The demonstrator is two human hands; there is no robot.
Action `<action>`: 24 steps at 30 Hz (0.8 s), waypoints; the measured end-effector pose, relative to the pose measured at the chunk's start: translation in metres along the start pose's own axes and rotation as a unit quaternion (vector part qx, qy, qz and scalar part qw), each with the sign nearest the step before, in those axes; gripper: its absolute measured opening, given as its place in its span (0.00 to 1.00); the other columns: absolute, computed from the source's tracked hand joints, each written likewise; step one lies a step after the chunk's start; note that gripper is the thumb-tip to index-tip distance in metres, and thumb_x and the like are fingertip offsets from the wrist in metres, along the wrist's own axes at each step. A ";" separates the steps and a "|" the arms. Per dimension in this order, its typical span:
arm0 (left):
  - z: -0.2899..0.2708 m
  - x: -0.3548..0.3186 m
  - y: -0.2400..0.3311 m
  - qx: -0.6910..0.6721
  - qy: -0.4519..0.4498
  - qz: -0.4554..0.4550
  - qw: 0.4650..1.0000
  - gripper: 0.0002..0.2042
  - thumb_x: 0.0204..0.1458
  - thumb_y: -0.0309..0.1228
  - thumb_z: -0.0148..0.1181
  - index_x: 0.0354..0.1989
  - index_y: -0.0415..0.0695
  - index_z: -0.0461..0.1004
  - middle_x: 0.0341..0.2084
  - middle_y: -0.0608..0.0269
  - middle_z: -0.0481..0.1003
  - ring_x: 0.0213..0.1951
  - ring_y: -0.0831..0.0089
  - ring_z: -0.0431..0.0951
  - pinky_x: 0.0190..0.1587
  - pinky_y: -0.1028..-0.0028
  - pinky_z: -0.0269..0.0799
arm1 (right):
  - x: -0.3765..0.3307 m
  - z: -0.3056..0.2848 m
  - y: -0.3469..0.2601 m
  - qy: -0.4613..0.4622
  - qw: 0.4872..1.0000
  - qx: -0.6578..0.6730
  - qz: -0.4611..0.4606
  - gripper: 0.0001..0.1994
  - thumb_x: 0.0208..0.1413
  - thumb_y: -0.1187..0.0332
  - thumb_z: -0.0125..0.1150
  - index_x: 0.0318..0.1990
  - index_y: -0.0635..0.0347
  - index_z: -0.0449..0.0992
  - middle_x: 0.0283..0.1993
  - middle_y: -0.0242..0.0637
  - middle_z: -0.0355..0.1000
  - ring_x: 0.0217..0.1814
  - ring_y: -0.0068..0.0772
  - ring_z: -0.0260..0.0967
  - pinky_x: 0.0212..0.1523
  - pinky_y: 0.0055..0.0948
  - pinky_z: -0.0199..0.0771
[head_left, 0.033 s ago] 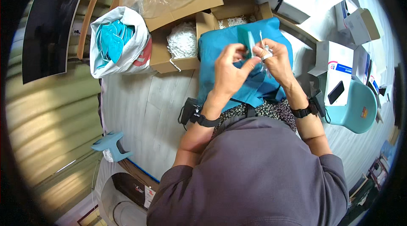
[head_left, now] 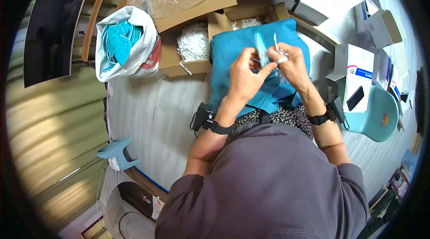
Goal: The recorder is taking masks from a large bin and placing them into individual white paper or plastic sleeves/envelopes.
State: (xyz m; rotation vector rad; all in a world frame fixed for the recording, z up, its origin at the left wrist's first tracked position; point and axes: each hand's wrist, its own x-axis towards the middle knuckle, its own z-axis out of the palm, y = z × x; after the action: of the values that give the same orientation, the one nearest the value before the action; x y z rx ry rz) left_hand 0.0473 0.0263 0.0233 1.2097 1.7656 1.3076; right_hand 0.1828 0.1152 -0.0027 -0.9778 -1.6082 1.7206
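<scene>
Head view: left hand point(head_left: 244, 75) fingers nearly closed, looks like they pinch the thin teal piece point(head_left: 260, 44), blurred. Right hand point(head_left: 293, 64) fingers closed on a white strip point(head_left: 281, 58) just beside it. Both over blue cloth point(head_left: 224, 66) across the lap.

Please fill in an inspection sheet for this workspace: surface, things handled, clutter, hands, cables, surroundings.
Surface: blue cloth, beneath the hands.
Things handled: teal piece, slightly blurred; white material.
Clutter: white bag with more teal pieces; open cartons, one with white shreds; white boxes, a phone on one.
Hands: left hand pinches the teal piece; right hand grips the white material.
Cables: thin black cord by the right wrist device.
Surroundings: grey floor, teal chair.
</scene>
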 end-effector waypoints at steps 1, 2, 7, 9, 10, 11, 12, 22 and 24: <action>0.000 -0.001 0.003 0.108 0.010 0.023 0.994 0.15 0.46 0.30 0.72 0.34 0.37 0.72 0.20 0.62 0.75 0.21 0.77 0.72 0.26 0.73 0.70 | -0.001 0.002 0.002 -0.017 0.998 0.046 0.038 0.09 0.60 0.66 0.62 0.31 0.62 0.78 0.25 0.23 0.70 0.27 0.11 0.61 0.26 0.19 0.60; 0.000 -0.002 0.002 0.107 -0.004 0.020 0.994 0.15 0.46 0.30 0.71 0.34 0.37 0.71 0.21 0.58 0.75 0.22 0.70 0.73 0.26 0.70 0.70 | -0.001 0.001 0.001 -0.035 0.996 0.068 0.046 0.09 0.60 0.66 0.62 0.32 0.62 0.79 0.25 0.23 0.70 0.27 0.11 0.61 0.26 0.19 0.61; 0.000 -0.007 -0.031 0.087 -0.034 0.020 0.995 0.10 0.49 0.28 0.68 0.28 0.37 0.72 0.15 0.60 0.71 0.18 0.78 0.66 0.20 0.69 0.63 | -0.004 -0.004 -0.004 -0.078 0.995 0.013 0.059 0.08 0.55 0.67 0.67 0.31 0.61 0.78 0.26 0.24 0.71 0.29 0.12 0.62 0.28 0.19 0.63; -0.002 -0.007 -0.033 0.129 -0.056 0.009 0.990 0.11 0.50 0.27 0.67 0.25 0.36 0.71 0.12 0.62 0.68 0.17 0.80 0.65 0.19 0.70 0.62 | -0.004 -0.004 -0.006 -0.077 0.994 -0.064 0.037 0.08 0.50 0.68 0.70 0.29 0.60 0.77 0.26 0.28 0.74 0.28 0.20 0.69 0.28 0.25 0.67; -0.002 -0.005 -0.031 0.169 -0.070 0.019 0.983 0.11 0.51 0.27 0.66 0.23 0.36 0.70 0.11 0.63 0.67 0.17 0.81 0.65 0.19 0.72 0.61 | -0.003 -0.006 0.001 -0.054 0.989 -0.130 -0.033 0.08 0.49 0.68 0.70 0.29 0.60 0.77 0.26 0.31 0.75 0.28 0.25 0.71 0.29 0.27 0.68; -0.003 -0.005 -0.030 0.210 -0.083 0.028 0.974 0.12 0.51 0.27 0.66 0.21 0.36 0.70 0.10 0.65 0.66 0.17 0.83 0.64 0.19 0.73 0.61 | 0.000 -0.009 0.015 -0.031 0.975 -0.196 -0.102 0.08 0.49 0.68 0.70 0.29 0.59 0.77 0.27 0.34 0.76 0.28 0.30 0.73 0.29 0.30 0.69; -0.006 -0.007 -0.031 0.181 -0.069 0.013 0.981 0.13 0.51 0.27 0.66 0.19 0.36 0.69 0.10 0.66 0.65 0.17 0.84 0.64 0.18 0.73 0.60 | 0.005 -0.014 0.028 -0.011 0.951 -0.256 -0.171 0.07 0.48 0.68 0.70 0.30 0.59 0.77 0.27 0.37 0.77 0.29 0.34 0.75 0.30 0.32 0.70; -0.012 -0.005 -0.040 -0.078 0.083 -0.078 0.990 0.09 0.56 0.25 0.62 0.27 0.35 0.70 0.19 0.58 0.76 0.22 0.80 0.78 0.20 0.75 0.74 | 0.002 -0.008 -0.012 -0.052 0.972 -0.189 -0.133 0.13 0.48 0.67 0.71 0.39 0.60 0.76 0.32 0.37 0.74 0.34 0.29 0.72 0.34 0.29 0.71; -0.004 -0.005 -0.035 -0.141 0.076 -0.073 0.984 0.06 0.55 0.23 0.62 0.31 0.34 0.70 0.24 0.58 0.78 0.25 0.79 0.78 0.23 0.76 0.76 | 0.001 0.012 0.004 -0.043 0.961 -0.213 -0.171 0.12 0.44 0.70 0.72 0.36 0.60 0.76 0.31 0.43 0.73 0.34 0.43 0.73 0.33 0.36 0.71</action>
State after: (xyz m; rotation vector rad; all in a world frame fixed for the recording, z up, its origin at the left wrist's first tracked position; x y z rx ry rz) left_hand 0.0352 0.0174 -0.0087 0.8286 1.6673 1.5351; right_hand 0.1723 0.1086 -0.0062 -0.7593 -2.1183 1.2222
